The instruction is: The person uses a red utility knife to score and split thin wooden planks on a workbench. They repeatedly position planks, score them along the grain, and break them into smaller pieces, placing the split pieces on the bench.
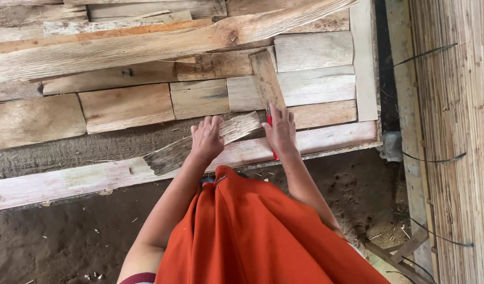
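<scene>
**Two veneer pieces being laid into the sheet – alignment notes**

- Left hand (207, 138) lies flat on a weathered grey strip (200, 143), fingers spread and pressing down, not curled round it. The strip lies skewed, its near-left end resting over the long pale rail (68, 181) at the near edge of the bed.
- Right hand (280, 129) is pressed on the near end of a narrow upright strip (266, 78), which leans far-left. A red tool (270, 122) is glimpsed under the palm; whether it is actually gripped cannot be told.
- Both strips sit at the near-right of the patchwork of wood pieces (126, 108), just beside each other, ends nearly touching.
- Judged best practice: both strips are kept flat under palm pressure and slid, not lifted, since thin dry wood is likely to split along the grain.
- The grey strip should be squared to the row before release; overlap onto the rail should be avoided.
- The long diagonal plank (147, 50) at the far side is left untouched.
- Stacked sheets (452, 131) stand at the right, well apart.
</scene>
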